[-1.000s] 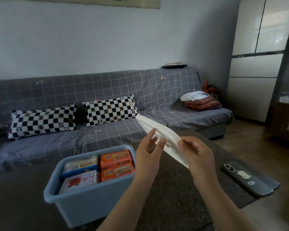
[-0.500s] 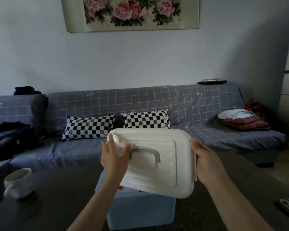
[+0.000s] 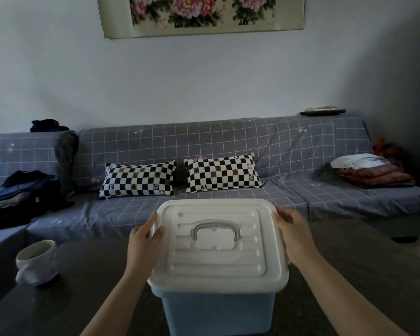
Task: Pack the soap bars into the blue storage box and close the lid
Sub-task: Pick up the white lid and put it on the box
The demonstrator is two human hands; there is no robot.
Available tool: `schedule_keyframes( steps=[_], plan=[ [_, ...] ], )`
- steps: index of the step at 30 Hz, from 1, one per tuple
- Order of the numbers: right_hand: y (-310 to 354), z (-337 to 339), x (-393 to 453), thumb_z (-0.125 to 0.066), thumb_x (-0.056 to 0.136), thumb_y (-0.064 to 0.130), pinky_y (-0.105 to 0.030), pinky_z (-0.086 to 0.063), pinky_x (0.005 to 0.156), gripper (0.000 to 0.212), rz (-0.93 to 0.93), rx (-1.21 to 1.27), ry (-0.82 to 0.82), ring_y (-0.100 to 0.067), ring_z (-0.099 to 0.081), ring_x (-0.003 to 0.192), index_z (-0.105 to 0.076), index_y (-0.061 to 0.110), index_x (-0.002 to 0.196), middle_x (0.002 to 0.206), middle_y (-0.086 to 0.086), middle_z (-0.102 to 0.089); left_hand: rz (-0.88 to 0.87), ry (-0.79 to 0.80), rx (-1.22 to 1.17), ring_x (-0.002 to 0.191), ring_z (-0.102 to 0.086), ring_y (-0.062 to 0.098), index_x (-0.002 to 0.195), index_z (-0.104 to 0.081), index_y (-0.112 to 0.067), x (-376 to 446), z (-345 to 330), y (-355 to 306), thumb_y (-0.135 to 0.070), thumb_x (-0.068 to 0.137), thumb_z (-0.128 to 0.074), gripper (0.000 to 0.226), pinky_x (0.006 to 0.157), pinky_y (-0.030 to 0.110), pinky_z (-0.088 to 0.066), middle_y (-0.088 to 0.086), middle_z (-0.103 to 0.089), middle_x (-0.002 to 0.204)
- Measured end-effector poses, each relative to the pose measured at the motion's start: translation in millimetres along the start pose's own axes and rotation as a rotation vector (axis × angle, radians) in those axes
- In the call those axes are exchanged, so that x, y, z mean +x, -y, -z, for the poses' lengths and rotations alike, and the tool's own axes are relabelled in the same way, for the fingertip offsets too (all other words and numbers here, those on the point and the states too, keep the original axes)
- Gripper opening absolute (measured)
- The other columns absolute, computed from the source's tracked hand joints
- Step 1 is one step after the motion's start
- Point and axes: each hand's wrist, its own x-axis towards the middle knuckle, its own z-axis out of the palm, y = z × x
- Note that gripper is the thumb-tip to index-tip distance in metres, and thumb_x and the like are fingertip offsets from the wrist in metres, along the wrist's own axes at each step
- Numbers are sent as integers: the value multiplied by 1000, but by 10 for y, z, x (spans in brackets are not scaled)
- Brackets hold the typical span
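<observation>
The blue storage box (image 3: 217, 314) stands on the dark table (image 3: 87, 294) just in front of me. A white lid (image 3: 218, 241) with a grey handle lies flat on top of it and covers the opening, so the soap bars inside are hidden. My left hand (image 3: 144, 241) grips the lid's left edge, thumb on top and fingers over the rim. My right hand (image 3: 292, 232) holds the lid's right edge in the same way.
A white cup (image 3: 35, 261) sits on the table at the left. Behind the table runs a grey checked sofa (image 3: 228, 141) with two black-and-white pillows (image 3: 138, 178), dark clothes (image 3: 22, 190) at the left and folded cloth (image 3: 371, 170) at the right.
The lid, held tilted in the air above the box before, has come down flat onto the box. Both hands stayed on its edges.
</observation>
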Motion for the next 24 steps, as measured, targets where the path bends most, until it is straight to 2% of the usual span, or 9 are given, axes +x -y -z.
schedule_keyframes(
  steps=[2,3,6,9,11,13,16,19,24],
  plan=[
    [-73,-15,113,-60,86,19,-43,-50,86,32,0,-105,55,-20,-61,95,-53,16,117,111,-4,-61,22,15,7,65,-51,12,142,-42,-27,43,-16,38,-24,93,-54,50,54,21,-38,11,-61,94],
    [-115,-22,171,-61,85,18,-42,-49,87,33,-5,-156,90,-19,-60,96,-53,17,117,112,-3,-61,30,24,10,67,-54,10,141,-44,-25,56,-31,61,-24,93,-55,49,55,20,-40,5,-63,95],
    [-262,-65,307,-60,85,18,-36,-49,80,42,-37,-304,200,-15,-58,95,-49,21,126,114,1,-58,60,70,21,66,-57,3,137,-50,-20,65,-100,169,-24,92,-57,45,57,16,-43,-12,-65,85],
    [-416,-113,370,-56,88,21,-26,-43,69,48,-67,-395,240,-12,-53,94,-43,22,134,122,0,-54,107,93,48,73,-56,-1,135,-52,-15,60,-185,289,-25,93,-55,43,57,12,-40,2,-70,112],
    [-493,-119,392,-54,90,23,-29,-41,77,47,-79,-450,247,-15,-52,100,-42,21,136,130,-3,-51,135,101,54,86,-61,7,132,-55,-8,60,-231,353,-26,94,-52,42,64,17,-45,10,-65,123],
    [-549,-109,392,-52,91,23,-31,-39,81,45,-91,-504,263,-18,-52,108,-43,20,135,133,-5,-51,156,117,64,103,-62,21,128,-58,-6,65,-262,393,-27,94,-50,41,75,29,-46,13,-64,125],
    [-604,-82,377,-50,93,24,-29,-33,84,47,-129,-542,269,-22,-47,120,-40,18,138,139,-6,-47,172,141,95,119,-54,24,134,-54,-15,97,-281,427,-28,94,-50,43,88,29,-40,8,-57,135],
    [-638,-81,347,-49,93,26,-31,-34,87,49,-134,-568,277,-23,-45,124,-37,20,140,143,-6,-43,182,167,140,122,-52,25,136,-51,-15,97,-280,471,-26,94,-51,44,92,31,-39,9,-55,138],
    [-696,-75,298,-47,93,34,-43,-32,104,53,-157,-583,269,-26,-37,132,-31,26,143,149,-5,-34,249,145,98,131,-41,30,136,-51,-22,30,-288,558,-31,93,-52,44,108,39,-34,13,-44,145]
  ],
)
